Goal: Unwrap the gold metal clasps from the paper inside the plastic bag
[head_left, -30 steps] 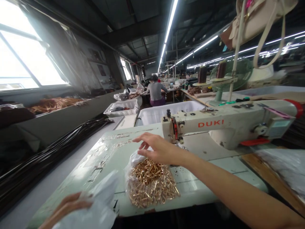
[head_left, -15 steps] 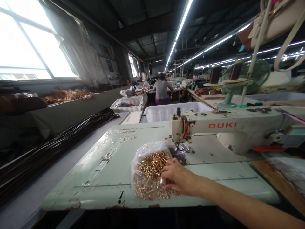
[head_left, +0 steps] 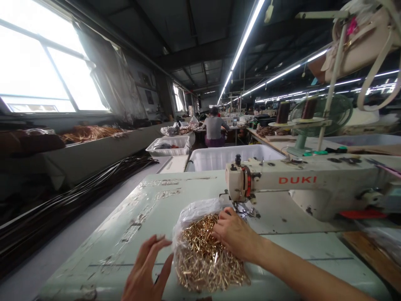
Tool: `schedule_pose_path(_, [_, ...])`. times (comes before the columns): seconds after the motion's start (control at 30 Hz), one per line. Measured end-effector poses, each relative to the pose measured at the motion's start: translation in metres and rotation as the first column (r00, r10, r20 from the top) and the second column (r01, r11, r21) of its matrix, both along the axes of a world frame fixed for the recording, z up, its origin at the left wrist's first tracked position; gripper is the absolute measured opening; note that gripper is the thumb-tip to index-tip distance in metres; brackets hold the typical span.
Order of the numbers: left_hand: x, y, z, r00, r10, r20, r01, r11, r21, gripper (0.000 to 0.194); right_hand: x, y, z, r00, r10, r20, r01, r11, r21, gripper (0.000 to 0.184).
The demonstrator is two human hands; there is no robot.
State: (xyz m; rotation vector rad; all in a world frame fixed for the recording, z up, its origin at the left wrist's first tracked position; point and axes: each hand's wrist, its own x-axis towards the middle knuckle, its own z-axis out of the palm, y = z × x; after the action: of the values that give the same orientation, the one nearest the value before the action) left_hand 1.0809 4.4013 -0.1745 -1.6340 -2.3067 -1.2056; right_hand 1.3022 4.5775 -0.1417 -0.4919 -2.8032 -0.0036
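A clear plastic bag [head_left: 206,255] full of small gold-coloured metal fittings lies on the pale green sewing table [head_left: 125,225], just in front of the needle area of a white DUKI sewing machine [head_left: 297,179]. My right hand [head_left: 234,236] rests on the bag's upper right side, fingers curled onto the plastic. My left hand [head_left: 147,267] stands open with spread fingers at the bag's left edge, apparently touching nothing. The bag's lower edge and the fittings beneath my right palm are partly hidden.
Behind the machine stand white plastic bins [head_left: 234,158], one more [head_left: 169,146] to the left. Black strips [head_left: 78,184] lie along the table's left side. Thread spools [head_left: 283,113], a green fan [head_left: 319,113] and a hanging cream handbag [head_left: 360,42] are at right. A co-worker [head_left: 214,127] sits far ahead.
My left hand, holding white plastic a second ago, has returned empty beside the bag. My right hand has come down onto the bag. The view has tilted slightly.
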Motion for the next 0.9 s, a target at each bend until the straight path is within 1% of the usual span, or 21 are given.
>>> schedule_pose_path(0.03, [-0.004, 0.021, 0.001, 0.997, -0.056, -0.048, 0.055, 0.998, -0.038, 0.031, 0.0, 0.002, -0.001, 1.0, -0.014, -0.002, 0.014, 1.0, 0.01, 0.022])
schedule_pose_path(0.07, [-0.008, 0.04, 0.003, 0.991, -0.117, -0.061, 0.11, 0.987, -0.117, 0.038, 0.002, 0.004, -0.001, 1.0, -0.029, -0.004, 0.029, 0.999, 0.018, 0.024])
schedule_pose_path(0.1, [-0.01, 0.057, 0.004, 0.984, -0.17, -0.056, 0.154, 0.964, -0.216, 0.044, 0.005, 0.006, -0.001, 0.999, -0.039, -0.003, 0.039, 0.999, 0.026, 0.026])
schedule_pose_path(0.13, [-0.011, 0.072, 0.005, 0.977, -0.202, -0.068, 0.174, 0.941, -0.291, 0.05, 0.008, 0.008, -0.001, 0.999, -0.038, 0.001, 0.038, 0.999, 0.036, 0.029])
schedule_pose_path(0.2, [-0.01, 0.091, 0.007, 0.971, -0.224, -0.089, 0.167, 0.893, -0.418, 0.061, 0.014, 0.012, -0.001, 1.0, 0.011, 0.023, -0.012, 0.998, 0.054, 0.034])
schedule_pose_path(0.3, [-0.007, 0.103, 0.008, 0.966, -0.201, -0.165, 0.092, 0.859, -0.504, 0.066, 0.018, 0.017, -0.001, 0.988, 0.136, 0.075, -0.14, 0.989, 0.043, 0.042])
schedule_pose_path(0.37, [-0.01, 0.106, 0.01, 0.957, -0.212, -0.2, 0.082, 0.854, -0.513, 0.062, 0.018, 0.021, -0.002, 0.982, 0.154, 0.112, -0.158, 0.987, 0.034, 0.048])
schedule_pose_path(0.47, [-0.02, 0.106, 0.016, 0.946, -0.239, -0.22, 0.105, 0.866, -0.489, 0.046, 0.018, 0.022, -0.006, 0.985, 0.102, 0.14, -0.11, 0.993, 0.053, 0.052])
schedule_pose_path(0.53, [-0.028, 0.106, 0.021, 0.943, -0.24, -0.232, 0.106, 0.875, -0.473, 0.038, 0.019, 0.02, -0.01, 0.989, 0.084, 0.126, -0.093, 0.993, 0.068, 0.05])
schedule_pose_path(0.63, [-0.031, 0.105, 0.027, 0.945, -0.21, -0.251, 0.084, 0.897, -0.435, 0.036, 0.023, 0.013, -0.017, 0.994, 0.068, 0.082, -0.074, 0.994, 0.077, 0.041])
schedule_pose_path(0.73, [-0.032, 0.107, 0.03, 0.95, -0.152, -0.274, 0.035, 0.92, -0.39, 0.034, 0.026, 0.009, -0.021, 1.0, 0.012, 0.022, -0.012, 1.0, 0.012, 0.034])
schedule_pose_path(0.77, [-0.033, 0.108, 0.029, 0.957, -0.146, -0.252, 0.041, 0.924, -0.379, 0.033, 0.026, 0.009, -0.021, 1.0, -0.022, -0.011, 0.022, 0.999, -0.034, 0.032])
schedule_pose_path(0.8, [-0.036, 0.108, 0.028, 0.968, -0.156, -0.198, 0.076, 0.928, -0.364, 0.032, 0.027, 0.01, -0.021, 0.997, -0.068, -0.046, 0.064, 0.994, -0.085, 0.029])
schedule_pose_path(0.87, [-0.043, 0.104, 0.021, 0.984, -0.179, -0.016, 0.166, 0.941, -0.295, 0.035, 0.029, 0.012, -0.021, 0.975, -0.184, -0.121, 0.158, 0.968, -0.194, 0.024])
schedule_pose_path(0.9, [-0.046, 0.099, 0.016, 0.978, -0.187, 0.095, 0.205, 0.949, -0.239, 0.04, 0.03, 0.013, -0.02, 0.959, -0.236, -0.157, 0.194, 0.95, -0.244, 0.022])
